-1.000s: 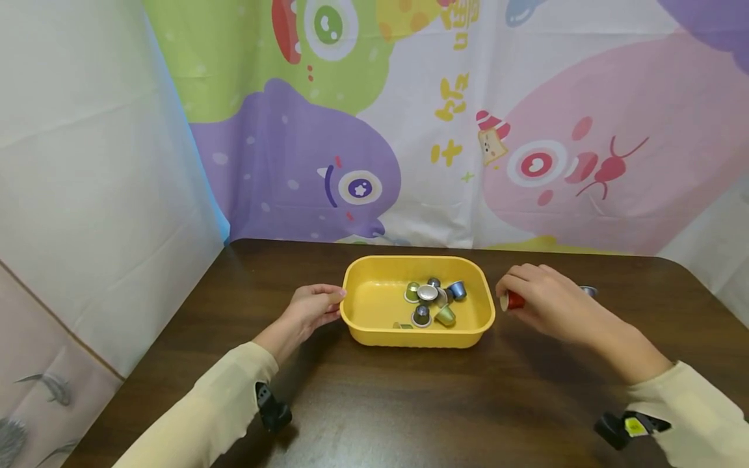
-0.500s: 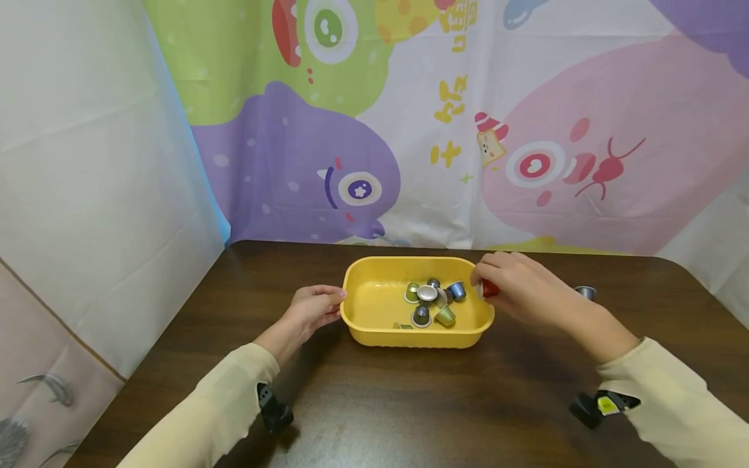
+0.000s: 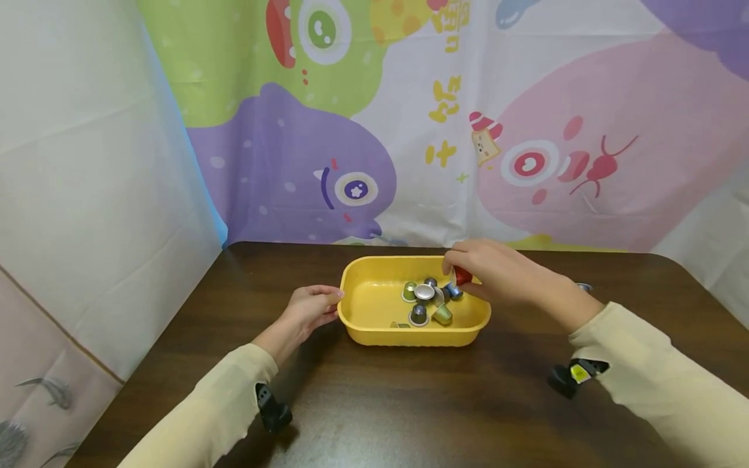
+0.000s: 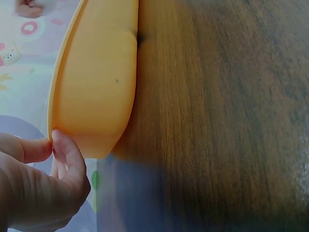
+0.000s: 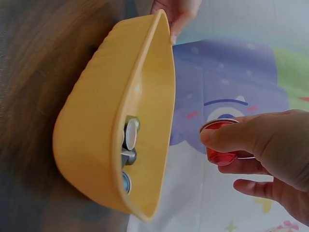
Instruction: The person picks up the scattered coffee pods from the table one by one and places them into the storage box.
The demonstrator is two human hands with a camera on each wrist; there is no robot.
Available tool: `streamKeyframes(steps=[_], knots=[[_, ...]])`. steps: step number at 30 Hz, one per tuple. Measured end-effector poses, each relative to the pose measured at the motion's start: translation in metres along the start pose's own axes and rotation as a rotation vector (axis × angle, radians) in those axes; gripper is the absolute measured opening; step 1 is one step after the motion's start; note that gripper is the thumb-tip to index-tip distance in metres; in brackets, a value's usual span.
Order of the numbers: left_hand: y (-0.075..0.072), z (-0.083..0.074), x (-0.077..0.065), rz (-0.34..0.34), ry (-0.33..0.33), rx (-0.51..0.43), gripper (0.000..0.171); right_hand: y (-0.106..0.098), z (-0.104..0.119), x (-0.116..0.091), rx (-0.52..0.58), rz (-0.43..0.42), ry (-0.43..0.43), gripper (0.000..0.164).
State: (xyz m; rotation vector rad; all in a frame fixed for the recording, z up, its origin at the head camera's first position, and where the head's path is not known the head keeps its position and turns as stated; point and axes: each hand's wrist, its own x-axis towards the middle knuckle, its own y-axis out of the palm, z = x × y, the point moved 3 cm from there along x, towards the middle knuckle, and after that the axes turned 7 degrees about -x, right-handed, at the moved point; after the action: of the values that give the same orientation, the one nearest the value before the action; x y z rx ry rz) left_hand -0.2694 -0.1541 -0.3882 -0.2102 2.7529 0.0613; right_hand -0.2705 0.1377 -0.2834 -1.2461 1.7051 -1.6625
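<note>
A yellow plastic bin (image 3: pixel 374 337) stands on the dark table, with several coffee capsules inside, mostly toward its right half. Among them are a green capsule (image 3: pixel 443 315), a dark one (image 3: pixel 418 315) and a blue one (image 3: pixel 454 290). My left hand (image 3: pixel 308 311) pinches the bin's left rim between thumb and fingers, as the left wrist view confirms. Over the bin's right end, my right hand (image 3: pixel 497 270) holds a red coffee capsule (image 5: pixel 221 153) between thumb and fingers, above the rim in the right wrist view.
Another silvery capsule (image 3: pixel 584 286) lies on the table to the right, partly hidden behind the right forearm. A cartoon-printed cloth (image 3: pixel 433 195) hangs along the table's back edge. A white cloth wall (image 3: pixel 105 162) stands at the left.
My right hand has carried the red capsule leftward, from beside the bin to over its right end. The left hand has kept its grip on the rim.
</note>
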Motion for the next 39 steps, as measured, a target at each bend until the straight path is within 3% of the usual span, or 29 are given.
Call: streamKeyframes(steps=[10,31,39], knots=[[0.000,0.001,-0.002,0.001,0.001,0.034,0.028,-0.004,0.001,0.023,0.010,0.057,-0.027,0.025],[0.001,-0.002,-0.003,-0.005,0.043,0.039,0.026,-0.001,-0.002,0.077,-0.012,0.319,0.018,0.020],[0.001,-0.001,-0.004,-0.006,0.044,0.043,0.026,0.004,-0.003,0.093,-0.032,0.353,0.020,0.015]])
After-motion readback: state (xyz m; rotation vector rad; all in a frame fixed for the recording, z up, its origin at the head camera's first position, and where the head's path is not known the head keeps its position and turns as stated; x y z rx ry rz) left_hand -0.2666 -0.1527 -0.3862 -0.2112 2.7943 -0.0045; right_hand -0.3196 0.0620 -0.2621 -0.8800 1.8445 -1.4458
